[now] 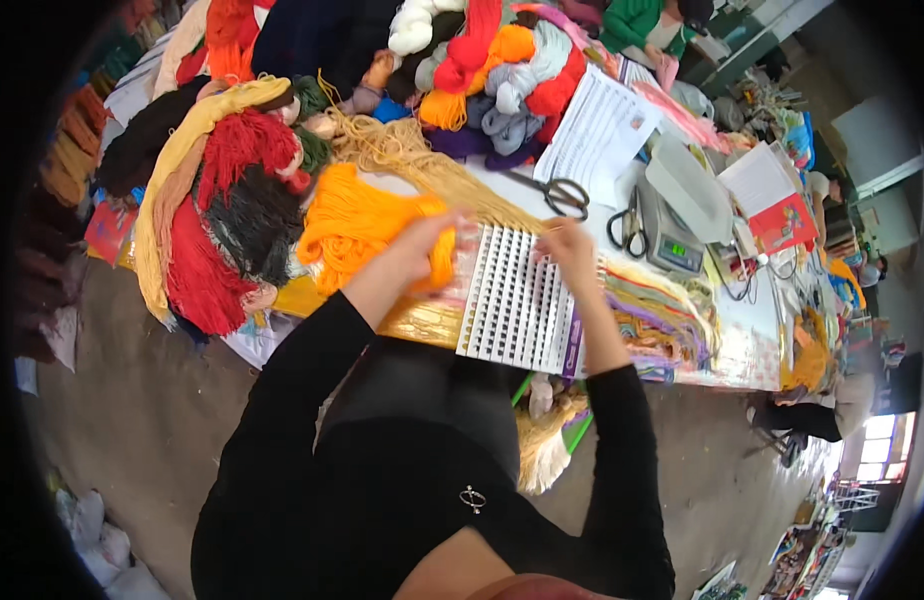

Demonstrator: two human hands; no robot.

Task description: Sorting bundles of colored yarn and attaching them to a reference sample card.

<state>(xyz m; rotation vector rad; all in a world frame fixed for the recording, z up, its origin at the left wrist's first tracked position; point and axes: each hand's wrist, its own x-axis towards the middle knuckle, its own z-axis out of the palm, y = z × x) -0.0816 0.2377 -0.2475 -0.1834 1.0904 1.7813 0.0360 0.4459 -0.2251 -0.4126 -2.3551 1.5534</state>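
A white board (510, 300) with rows of dark holes lies at the table's near edge, a purple strip with lettering along its right side. My left hand (422, 248) is beside its upper left corner, against a bright orange yarn skein (347, 215); motion smears the fingers, so their grip does not show. Orange strands hang just below that hand. My right hand (570, 252) is at the board's upper right corner with its fingers curled together in a pinch. Anything between them is too small to make out. Tan yarn (462, 182) stretches behind the board.
Black scissors (564, 198), a second pair of scissors (630, 228) and a digital scale (674, 245) are beyond my right hand. Multicoloured thread bundles (662, 320) lie right of the board. Red yarn (207, 265) hangs over the table's left edge. A person in green (637, 25) is across the table.
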